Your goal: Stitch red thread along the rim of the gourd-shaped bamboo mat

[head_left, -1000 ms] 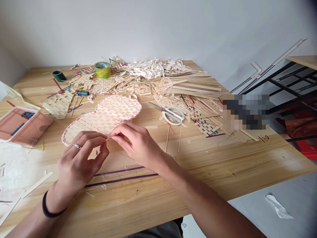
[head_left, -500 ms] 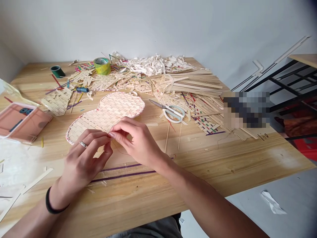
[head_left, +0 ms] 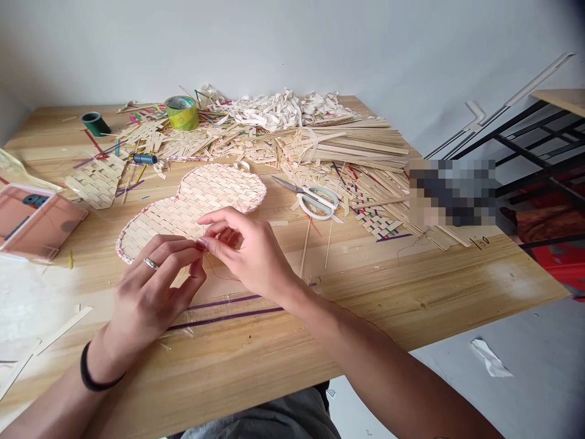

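My left hand (head_left: 158,283), with a ring and a black wrist band, is closed in a pinch. Its fingertips meet those of my right hand (head_left: 247,253), whose thumb and fingers also pinch together. From between them a fine reddish thread (head_left: 222,277) hangs in a loose curve over the table; a tiny thin thing at the fingertips is too small to make out. Just beyond the hands lies a woven straw piece (head_left: 219,192), shaped in two rounded lobes with a pink-and-white edging. My left fingers overlap its near edge, though I cannot tell whether they touch it.
White-handled scissors (head_left: 317,202) lie right of the woven piece. Behind are yellow tape (head_left: 181,113), a green spool (head_left: 95,124) and heaped straw strips (head_left: 256,143). A pinkish box (head_left: 43,222) stands left. Two purple strips (head_left: 228,318) lie close before me on the wooden table (head_left: 274,360).
My right index finger has lifted slightly away from the thumb, showing more of the gap by the fingertips. The whole view has shifted a little; the hands stay together.
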The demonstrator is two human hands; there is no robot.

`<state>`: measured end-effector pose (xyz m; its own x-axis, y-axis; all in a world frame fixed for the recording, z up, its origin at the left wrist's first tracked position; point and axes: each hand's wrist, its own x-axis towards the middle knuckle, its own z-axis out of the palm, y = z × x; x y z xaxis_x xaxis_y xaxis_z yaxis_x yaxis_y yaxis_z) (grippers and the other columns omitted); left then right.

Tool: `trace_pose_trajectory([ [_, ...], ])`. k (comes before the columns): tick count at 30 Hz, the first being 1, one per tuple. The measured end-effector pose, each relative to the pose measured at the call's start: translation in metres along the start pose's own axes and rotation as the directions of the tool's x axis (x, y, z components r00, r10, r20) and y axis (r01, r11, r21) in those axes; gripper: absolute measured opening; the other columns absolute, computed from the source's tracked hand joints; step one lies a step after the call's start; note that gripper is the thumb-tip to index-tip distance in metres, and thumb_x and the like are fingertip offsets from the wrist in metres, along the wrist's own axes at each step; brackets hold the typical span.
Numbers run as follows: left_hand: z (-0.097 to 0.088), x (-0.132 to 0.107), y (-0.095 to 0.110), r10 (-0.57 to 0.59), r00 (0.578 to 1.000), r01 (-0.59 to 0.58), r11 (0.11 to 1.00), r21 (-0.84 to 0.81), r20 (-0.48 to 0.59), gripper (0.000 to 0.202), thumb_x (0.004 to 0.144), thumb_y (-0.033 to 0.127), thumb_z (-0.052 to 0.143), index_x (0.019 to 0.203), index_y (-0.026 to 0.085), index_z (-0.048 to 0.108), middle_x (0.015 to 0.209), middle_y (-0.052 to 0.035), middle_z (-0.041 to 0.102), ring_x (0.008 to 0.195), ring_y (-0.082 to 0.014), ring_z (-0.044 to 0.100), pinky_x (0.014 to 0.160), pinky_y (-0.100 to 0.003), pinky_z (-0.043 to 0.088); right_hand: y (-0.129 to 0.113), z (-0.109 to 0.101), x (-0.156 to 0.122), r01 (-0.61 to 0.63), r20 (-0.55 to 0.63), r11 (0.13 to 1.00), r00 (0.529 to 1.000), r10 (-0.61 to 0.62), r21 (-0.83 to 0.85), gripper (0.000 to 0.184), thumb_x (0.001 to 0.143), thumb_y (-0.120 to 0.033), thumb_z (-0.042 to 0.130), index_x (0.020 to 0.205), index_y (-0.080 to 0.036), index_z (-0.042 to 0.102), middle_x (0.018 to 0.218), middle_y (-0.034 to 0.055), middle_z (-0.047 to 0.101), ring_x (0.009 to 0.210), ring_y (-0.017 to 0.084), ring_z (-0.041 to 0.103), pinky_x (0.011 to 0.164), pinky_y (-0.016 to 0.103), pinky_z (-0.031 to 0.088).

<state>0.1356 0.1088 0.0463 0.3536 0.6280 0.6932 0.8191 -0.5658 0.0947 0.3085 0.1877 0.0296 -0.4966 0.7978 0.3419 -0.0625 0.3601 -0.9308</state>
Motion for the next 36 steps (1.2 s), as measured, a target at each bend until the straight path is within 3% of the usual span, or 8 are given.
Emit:
trace_pose_trajectory([
  [10, -0.001, 0.002, 0.000, -0.034, 0.999, 0.035, 0.999, 0.029, -0.020, 0.024, 0.092, 0.002, 0.071, 0.103, 0.022, 0.065, 0.092, -0.0018, 0.077, 0.085, -0.0167, 0.073, 0.080, -0.029, 0.060, -0.004, -0.002, 0.001, 0.072, 0.066, 0.995, 0.995, -0.068, -0.062, 0.007, 0.102, -0.019, 0.067, 0.101, -0.018, 0.074, 0.101, 0.0038, 0.077, 0.086, 0.014, 0.069, 0.077, 0.026, 0.055],
  [14, 0.000, 0.001, -0.001, -0.047, 0.998, 0.047, 0.999, 0.019, -0.032, 0.027, 0.092, 0.001, 0.072, 0.105, 0.023, 0.066, 0.093, -0.0005, 0.077, 0.083, -0.0155, 0.073, 0.080, -0.029, 0.060, -0.006, -0.003, 0.001, 0.136, 0.069, 0.984, 0.989, -0.129, -0.116, 0.024, 0.108, -0.030, 0.060, 0.091, -0.018, 0.072, 0.093, 0.0048, 0.070, 0.086, 0.016, 0.065, 0.079, 0.029, 0.054],
  [17, 0.000, 0.000, -0.003, -0.056, 0.998, 0.057, 0.998, 0.026, -0.037, 0.027, 0.091, 0.001, 0.072, 0.105, 0.023, 0.066, 0.094, -0.0010, 0.078, 0.084, -0.0164, 0.074, 0.080, -0.030, 0.060, -0.006, -0.004, 0.002, 0.136, 0.038, 0.987, 0.990, -0.134, -0.083, 0.020, 0.108, -0.030, 0.058, 0.098, -0.019, 0.071, 0.102, 0.0063, 0.070, 0.090, 0.017, 0.065, 0.079, 0.029, 0.054],
  [19, 0.000, -0.002, -0.004, -0.069, 0.997, 0.071, 0.997, 0.039, -0.043, 0.027, 0.091, 0.002, 0.072, 0.105, 0.023, 0.066, 0.094, -0.0009, 0.078, 0.085, -0.0169, 0.074, 0.080, -0.030, 0.060, -0.006, -0.005, 0.002, 0.107, -0.017, 0.992, 0.994, -0.108, -0.074, 0.014, 0.107, -0.030, 0.059, 0.103, -0.020, 0.069, 0.104, 0.0057, 0.072, 0.087, 0.016, 0.065, 0.074, 0.028, 0.052],
  [23, 0.000, -0.005, -0.008, -0.094, 0.994, 0.096, 0.994, 0.045, -0.048, 0.026, 0.091, 0.002, 0.072, 0.105, 0.023, 0.066, 0.095, -0.0012, 0.077, 0.085, -0.0170, 0.074, 0.081, -0.031, 0.060, -0.006, -0.008, 0.002, -0.049, -0.040, 0.981, 0.998, 0.042, -0.190, 0.026, 0.107, -0.032, 0.057, 0.084, -0.020, 0.062, 0.070, -0.0015, 0.061, 0.061, 0.013, 0.053, 0.061, 0.027, 0.041],
  [26, 0.000, -0.006, -0.009, -0.113, 0.993, 0.115, 0.993, 0.041, -0.043, 0.027, 0.091, 0.001, 0.072, 0.105, 0.024, 0.066, 0.096, -0.0013, 0.077, 0.086, -0.0171, 0.074, 0.082, -0.031, 0.060, -0.003, -0.010, 0.004, -0.166, 0.053, 0.971, 0.983, 0.178, -0.175, 0.030, 0.107, -0.028, 0.056, 0.079, -0.018, 0.062, 0.066, -0.0021, 0.059, 0.059, 0.012, 0.052, 0.061, 0.027, 0.039],
  [30, 0.002, -0.006, -0.009, -0.117, 0.991, 0.121, 0.991, 0.052, -0.071, 0.024, 0.091, 0.004, 0.074, 0.102, 0.024, 0.065, 0.096, -0.0010, 0.076, 0.086, -0.0174, 0.074, 0.081, -0.031, 0.059, 0.003, -0.010, 0.007, -0.382, 0.236, 0.921, 0.905, 0.355, 0.078, 0.021, 0.106, -0.023, 0.056, 0.090, -0.017, 0.067, 0.080, -0.0001, 0.070, 0.061, 0.011, 0.059, 0.062, 0.025, 0.044],
  [36, 0.004, -0.006, -0.009, -0.108, 0.990, 0.113, 0.992, 0.050, -0.094, 0.020, 0.091, 0.004, 0.075, 0.099, 0.019, 0.065, 0.094, -0.0047, 0.075, 0.085, -0.0175, 0.071, 0.080, -0.030, 0.056, 0.009, -0.011, 0.008, -0.367, 0.309, 0.904, 0.905, 0.292, 0.220, 0.008, 0.096, -0.023, 0.076, 0.095, -0.016, 0.077, 0.083, 0.0008, 0.073, 0.080, 0.013, 0.066, 0.079, 0.027, 0.051],
])
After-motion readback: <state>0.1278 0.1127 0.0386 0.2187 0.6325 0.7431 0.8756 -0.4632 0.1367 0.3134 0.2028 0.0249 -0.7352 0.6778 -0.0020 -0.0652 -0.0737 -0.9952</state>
